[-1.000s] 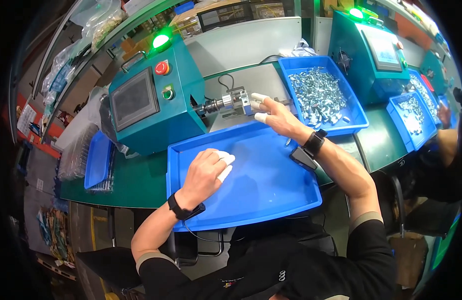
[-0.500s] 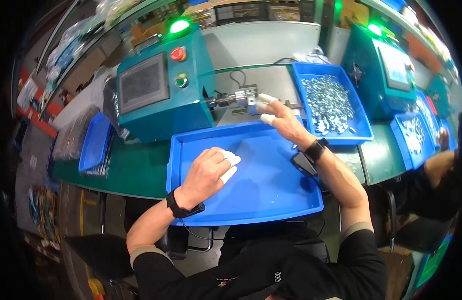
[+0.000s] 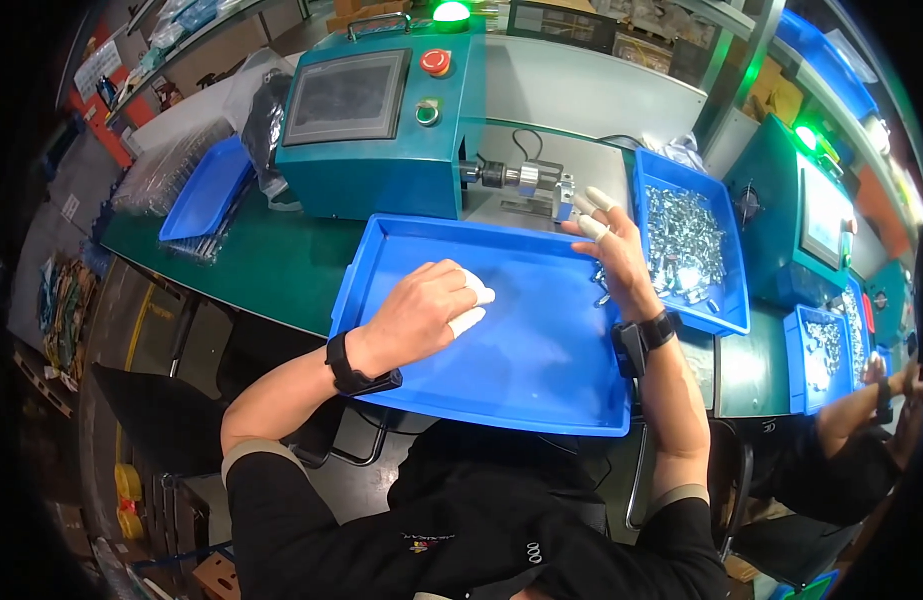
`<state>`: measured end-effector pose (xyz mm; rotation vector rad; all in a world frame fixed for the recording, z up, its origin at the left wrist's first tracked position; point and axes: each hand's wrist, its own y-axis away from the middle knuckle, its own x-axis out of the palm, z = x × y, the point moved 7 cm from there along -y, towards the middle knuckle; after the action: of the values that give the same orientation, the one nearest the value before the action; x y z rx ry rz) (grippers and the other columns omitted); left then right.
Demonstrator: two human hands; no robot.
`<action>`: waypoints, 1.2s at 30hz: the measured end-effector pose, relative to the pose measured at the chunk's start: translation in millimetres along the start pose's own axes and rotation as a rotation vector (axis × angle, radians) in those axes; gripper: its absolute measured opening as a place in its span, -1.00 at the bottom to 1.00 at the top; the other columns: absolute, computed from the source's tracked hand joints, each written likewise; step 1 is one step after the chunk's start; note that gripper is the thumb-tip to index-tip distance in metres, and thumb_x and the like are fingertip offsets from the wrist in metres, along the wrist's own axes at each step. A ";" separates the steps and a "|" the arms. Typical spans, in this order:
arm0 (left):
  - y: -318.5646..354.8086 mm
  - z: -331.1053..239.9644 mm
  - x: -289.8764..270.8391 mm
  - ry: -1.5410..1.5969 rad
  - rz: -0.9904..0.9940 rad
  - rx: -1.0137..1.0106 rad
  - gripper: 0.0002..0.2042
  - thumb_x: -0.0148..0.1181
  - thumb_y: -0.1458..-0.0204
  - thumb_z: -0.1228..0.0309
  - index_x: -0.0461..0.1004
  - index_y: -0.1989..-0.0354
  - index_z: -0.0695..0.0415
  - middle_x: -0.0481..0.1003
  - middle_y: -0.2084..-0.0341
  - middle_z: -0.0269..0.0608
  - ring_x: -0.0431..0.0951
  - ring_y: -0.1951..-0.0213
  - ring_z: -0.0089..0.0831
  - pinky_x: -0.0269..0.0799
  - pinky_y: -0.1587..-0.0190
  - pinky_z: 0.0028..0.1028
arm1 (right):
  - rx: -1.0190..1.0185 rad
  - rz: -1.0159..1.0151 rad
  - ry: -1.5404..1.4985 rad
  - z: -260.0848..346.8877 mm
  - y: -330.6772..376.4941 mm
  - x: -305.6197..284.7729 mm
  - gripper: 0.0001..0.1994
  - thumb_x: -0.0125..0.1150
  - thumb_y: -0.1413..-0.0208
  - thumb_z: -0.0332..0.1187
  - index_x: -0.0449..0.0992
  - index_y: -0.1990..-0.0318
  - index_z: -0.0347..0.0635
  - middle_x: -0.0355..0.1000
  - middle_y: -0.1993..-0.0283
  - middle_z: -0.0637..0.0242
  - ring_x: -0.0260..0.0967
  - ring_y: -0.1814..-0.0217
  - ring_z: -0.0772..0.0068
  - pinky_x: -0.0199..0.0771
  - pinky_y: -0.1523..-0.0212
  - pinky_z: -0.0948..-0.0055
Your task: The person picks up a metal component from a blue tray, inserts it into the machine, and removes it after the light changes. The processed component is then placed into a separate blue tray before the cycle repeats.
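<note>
Presently the metal fixture (image 3: 563,197) sits beside the spread right grip (image 3: 619,256), the left grip (image 3: 422,312) curled, any contents unclear.

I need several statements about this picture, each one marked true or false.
1. The left hand is over the large blue tray. True.
2. Small shiny parts lie in the blue bin to the right of the right hand. True.
3. This hand's fingers are all bare. False: white finger covers are visible.
4. The left teal machine has a red button. True.
5. This machine's top light is red. False: the lamp glows green.
</note>
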<state>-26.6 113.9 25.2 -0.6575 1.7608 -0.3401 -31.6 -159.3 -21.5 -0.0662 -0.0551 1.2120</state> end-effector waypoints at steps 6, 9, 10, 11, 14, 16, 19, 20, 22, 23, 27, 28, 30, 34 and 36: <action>0.8 -5.8 0.5 -0.005 0.031 -0.029 -0.80 0.47 0.00 0.50 0.68 0.18 0.19 0.61 0.27 -0.18 0.59 0.16 -0.14 0.53 0.06 -0.24 | 0.051 0.081 -0.173 -9.3 -7.0 4.9 -0.35 0.15 -0.39 -0.36 0.13 -0.57 -0.27 0.27 -0.55 0.04 0.54 -0.28 0.21 0.58 -0.07 0.40; 5.4 -6.9 -3.0 0.017 0.040 -0.056 -0.79 0.47 0.00 0.51 0.68 0.17 0.19 0.63 0.25 -0.18 0.60 0.15 -0.13 0.54 0.06 -0.25 | 0.078 0.123 -0.192 -13.3 -10.8 9.9 -0.36 0.12 -0.40 -0.38 0.12 -0.58 -0.26 0.23 -0.57 0.05 0.54 -0.28 0.21 0.59 -0.07 0.41; 9.1 -7.1 -5.2 0.037 0.038 -0.072 -0.79 0.47 0.00 0.51 0.68 0.17 0.19 0.64 0.24 -0.17 0.61 0.15 -0.12 0.55 0.06 -0.25 | 0.080 0.125 -0.191 -15.4 -11.7 12.0 -0.36 0.12 -0.40 -0.38 0.12 -0.58 -0.26 0.23 -0.57 0.05 0.54 -0.28 0.21 0.59 -0.07 0.41; 12.9 -8.2 -7.3 0.057 0.035 -0.087 -0.79 0.47 0.00 0.52 0.69 0.16 0.19 0.65 0.23 -0.17 0.62 0.14 -0.12 0.55 0.07 -0.25 | 0.080 0.148 -0.204 -17.4 -12.4 15.7 -0.36 0.12 -0.40 -0.38 0.12 -0.58 -0.26 0.22 -0.57 0.05 0.54 -0.28 0.20 0.59 -0.07 0.41; 26.7 -20.1 -12.2 0.118 0.028 -0.138 -0.78 0.47 0.00 0.54 0.69 0.15 0.19 0.67 0.21 -0.16 0.63 0.14 -0.12 0.57 0.07 -0.26 | 0.073 0.185 -0.232 -18.2 -15.4 16.2 -0.36 0.13 -0.40 -0.37 0.12 -0.58 -0.25 0.20 -0.59 0.06 0.54 -0.29 0.20 0.60 -0.07 0.41; 38.2 -30.1 -10.4 0.145 0.021 -0.169 -0.78 0.46 0.00 0.55 0.69 0.15 0.20 0.67 0.21 -0.16 0.64 0.13 -0.12 0.57 0.08 -0.26 | 0.074 0.188 -0.244 -18.3 -15.2 13.1 -0.35 0.13 -0.40 -0.37 0.11 -0.58 -0.25 0.19 -0.59 0.06 0.54 -0.28 0.20 0.60 -0.07 0.42; 59.1 -40.7 -4.1 0.231 -0.029 -0.283 -0.79 0.46 -0.01 0.57 0.70 0.14 0.20 0.68 0.21 -0.15 0.65 0.14 -0.13 0.58 0.08 -0.27 | 0.079 0.208 -0.252 -20.7 -15.5 13.2 -0.34 0.15 -0.40 -0.36 0.11 -0.58 -0.25 0.19 -0.59 0.07 0.53 -0.29 0.18 0.60 -0.08 0.41; 65.1 -45.2 -1.1 0.229 -0.034 -0.292 -0.79 0.46 -0.01 0.57 0.70 0.14 0.20 0.68 0.21 -0.15 0.65 0.14 -0.13 0.58 0.08 -0.27 | 0.078 0.218 -0.253 -19.6 -14.8 13.8 -0.33 0.17 -0.39 -0.34 0.11 -0.58 -0.25 0.19 -0.59 0.07 0.52 -0.31 0.17 0.60 -0.09 0.39; 77.2 -45.1 6.0 0.238 -0.094 -0.364 -0.80 0.45 -0.02 0.57 0.70 0.15 0.21 0.68 0.21 -0.15 0.65 0.14 -0.14 0.58 0.08 -0.27 | 0.078 0.238 -0.250 -17.4 -13.3 13.1 -0.32 0.18 -0.39 -0.33 0.11 -0.58 -0.25 0.19 -0.59 0.07 0.51 -0.32 0.16 0.59 -0.11 0.38; 80.6 -42.6 8.7 0.242 -0.126 -0.399 -0.81 0.45 -0.03 0.57 0.70 0.16 0.21 0.68 0.21 -0.15 0.65 0.14 -0.14 0.58 0.08 -0.28 | 0.060 0.239 -0.253 -15.4 -11.8 9.8 -0.30 0.20 -0.38 -0.30 0.11 -0.58 -0.25 0.20 -0.58 0.06 0.50 -0.34 0.14 0.58 -0.14 0.36; 90.7 -36.4 14.0 0.241 -0.224 -0.484 -0.81 0.44 -0.05 0.57 0.70 0.15 0.22 0.69 0.21 -0.14 0.65 0.14 -0.12 0.57 0.09 -0.28 | 0.008 0.248 -0.241 -4.3 -4.4 8.7 -0.23 0.26 -0.34 -0.17 0.10 -0.59 -0.23 0.25 -0.54 0.02 0.44 -0.40 0.06 0.53 -0.24 0.30; 94.4 -34.7 14.1 0.230 -0.241 -0.511 -0.81 0.44 -0.05 0.57 0.70 0.15 0.22 0.69 0.21 -0.14 0.65 0.14 -0.12 0.57 0.09 -0.28 | -0.016 0.216 -0.224 6.1 1.0 10.6 -0.20 0.28 -0.32 -0.11 0.09 -0.60 -0.22 0.29 -0.52 -0.01 0.41 -0.42 0.03 0.51 -0.28 0.28; 98.2 -34.2 14.8 0.244 -0.247 -0.491 -0.81 0.43 -0.06 0.56 0.70 0.14 0.21 0.68 0.21 -0.14 0.65 0.15 -0.12 0.57 0.09 -0.28 | -0.012 0.179 -0.276 33.1 28.6 9.9 -0.17 0.27 -0.31 -0.06 0.08 -0.60 -0.23 0.36 -0.45 -0.07 0.38 -0.46 0.02 0.53 -0.24 0.34; 88.4 -30.1 20.1 0.236 -0.238 -0.482 -0.81 0.43 -0.08 0.54 0.70 0.12 0.20 0.68 0.21 -0.14 0.64 0.15 -0.13 0.57 0.09 -0.29 | -0.127 0.337 -0.661 59.0 99.9 -25.7 -0.24 0.19 -0.34 -0.03 0.16 -0.56 -0.25 0.55 -0.12 0.04 0.62 0.09 0.28 0.58 0.35 0.43; 94.5 -31.8 20.1 0.243 -0.224 -0.497 -0.82 0.42 -0.09 0.53 0.70 0.12 0.20 0.68 0.21 -0.14 0.64 0.15 -0.13 0.57 0.09 -0.29 | -0.468 1.045 -0.705 138.1 205.6 -62.3 -0.47 0.07 -0.40 -0.22 0.33 -0.41 -0.35 0.55 -0.15 -0.10 0.63 0.03 0.16 0.62 0.29 0.35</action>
<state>-84.5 174.3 -32.7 -1.2163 2.0274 -0.1337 -256.1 -142.7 99.1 -0.0748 -1.0269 2.1936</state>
